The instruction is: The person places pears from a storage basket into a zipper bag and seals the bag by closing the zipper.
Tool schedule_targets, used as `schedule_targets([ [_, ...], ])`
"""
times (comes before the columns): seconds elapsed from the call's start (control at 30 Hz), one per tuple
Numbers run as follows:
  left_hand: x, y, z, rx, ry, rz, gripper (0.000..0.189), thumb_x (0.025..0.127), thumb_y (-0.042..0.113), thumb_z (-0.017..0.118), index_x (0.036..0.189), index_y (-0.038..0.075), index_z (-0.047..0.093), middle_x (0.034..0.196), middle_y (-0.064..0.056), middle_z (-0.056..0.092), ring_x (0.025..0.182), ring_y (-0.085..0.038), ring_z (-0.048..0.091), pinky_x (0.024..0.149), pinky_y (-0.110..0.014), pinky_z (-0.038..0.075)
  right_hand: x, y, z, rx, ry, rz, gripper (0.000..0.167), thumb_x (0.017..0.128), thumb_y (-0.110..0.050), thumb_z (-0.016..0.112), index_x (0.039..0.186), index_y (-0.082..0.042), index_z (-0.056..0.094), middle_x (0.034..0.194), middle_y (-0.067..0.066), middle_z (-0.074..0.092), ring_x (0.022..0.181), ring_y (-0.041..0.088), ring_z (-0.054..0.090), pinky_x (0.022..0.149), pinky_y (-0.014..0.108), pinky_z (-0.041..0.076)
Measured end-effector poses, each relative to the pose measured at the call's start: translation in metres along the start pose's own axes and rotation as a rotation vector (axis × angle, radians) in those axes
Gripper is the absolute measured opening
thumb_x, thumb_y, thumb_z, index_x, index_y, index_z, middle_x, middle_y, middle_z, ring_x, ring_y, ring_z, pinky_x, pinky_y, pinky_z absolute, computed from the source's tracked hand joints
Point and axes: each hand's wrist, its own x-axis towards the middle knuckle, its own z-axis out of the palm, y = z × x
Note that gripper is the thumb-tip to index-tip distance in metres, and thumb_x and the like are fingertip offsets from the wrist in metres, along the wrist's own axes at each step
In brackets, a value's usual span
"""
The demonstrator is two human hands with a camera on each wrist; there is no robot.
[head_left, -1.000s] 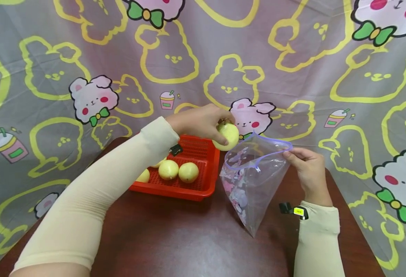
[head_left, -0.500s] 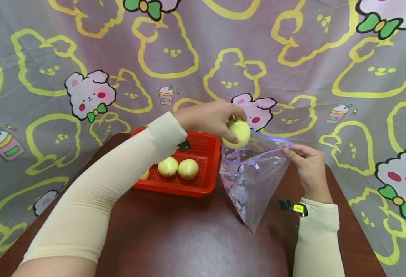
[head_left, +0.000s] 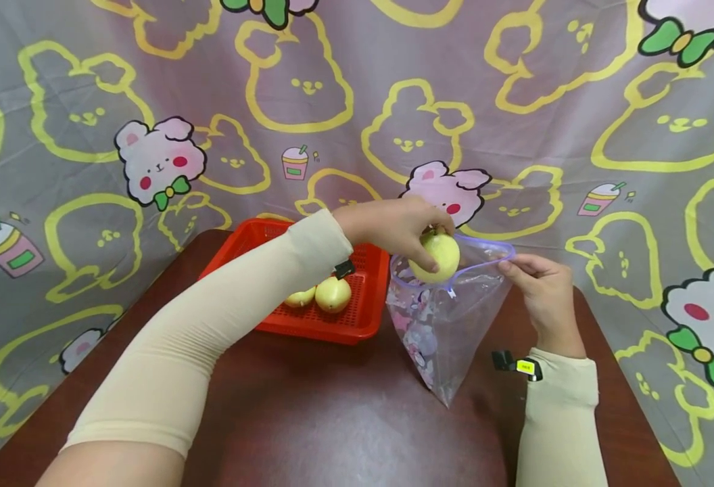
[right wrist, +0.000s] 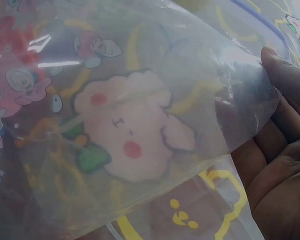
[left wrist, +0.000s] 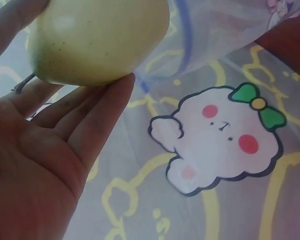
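Note:
My left hand [head_left: 393, 230] grips a pale yellow pear [head_left: 445, 257] over the mouth of a clear zip bag [head_left: 460, 325]. The pear overlaps the bag's purple rim in the head view. Up close in the left wrist view, the pear [left wrist: 100, 42] shows small brown specks and a dark stem, with the fingers around its stem end. My right hand [head_left: 542, 291] pinches the bag's right corner between thumb and fingers, and the bag hangs open, its point low over the table. Cartoon prints cover the bag's left part, seen also on the bag [right wrist: 95, 50] in the right wrist view.
A red plastic basket [head_left: 314, 331] stands left of the bag, with pears [head_left: 333, 295] inside, partly hidden by the left forearm. Both stand on a dark red-brown table [head_left: 308, 412]. A grey cartoon-print curtain [head_left: 345, 61] closes off the back and sides.
My left hand has carried the pear rightward from near the basket's edge to over the bag's mouth, then slightly down. My right hand keeps its pinch on the bag, nearly still.

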Motion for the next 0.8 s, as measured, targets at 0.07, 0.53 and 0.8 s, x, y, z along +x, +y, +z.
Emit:
schedule_targets([
  [0.07, 0.003, 0.0, 0.004, 0.015, -0.011, -0.002, 0.049, 0.08, 0.043, 0.077, 0.12, 0.019, 0.06, 0.103, 0.008, 0.06, 0.092, -0.01, 0.052, 0.075, -0.022, 0.045, 0.001, 0.0, -0.001, -0.004, -0.013, -0.003, 0.012, 0.082, 0.016, 0.067, 0.094, 0.016, 0.069, 0.085, 0.007, 0.074, 0.081, 0.013, 0.07, 0.074, 0.022, 0.053],
  [0.53, 0.013, 0.0, 0.019, 0.146, -0.01, -0.05, 0.04, 0.082, 0.046, 0.073, 0.104, 0.015, 0.064, 0.083, 0.004, 0.058, 0.078, -0.012, 0.051, 0.066, -0.024, 0.041, -0.001, 0.006, 0.008, 0.068, -0.03, -0.027, 0.014, 0.084, 0.014, 0.066, 0.097, 0.018, 0.068, 0.088, 0.011, 0.073, 0.085, 0.018, 0.071, 0.075, 0.024, 0.053],
  [0.8, 0.019, 0.007, 0.028, 0.07, -0.014, -0.042, 0.04, 0.083, 0.043, 0.075, 0.103, 0.011, 0.063, 0.083, 0.001, 0.059, 0.076, -0.013, 0.053, 0.064, -0.023, 0.044, -0.006, 0.011, 0.015, 0.07, -0.011, -0.045, 0.014, 0.086, 0.013, 0.065, 0.099, 0.013, 0.071, 0.088, 0.007, 0.073, 0.086, 0.014, 0.07, 0.078, 0.023, 0.052],
])
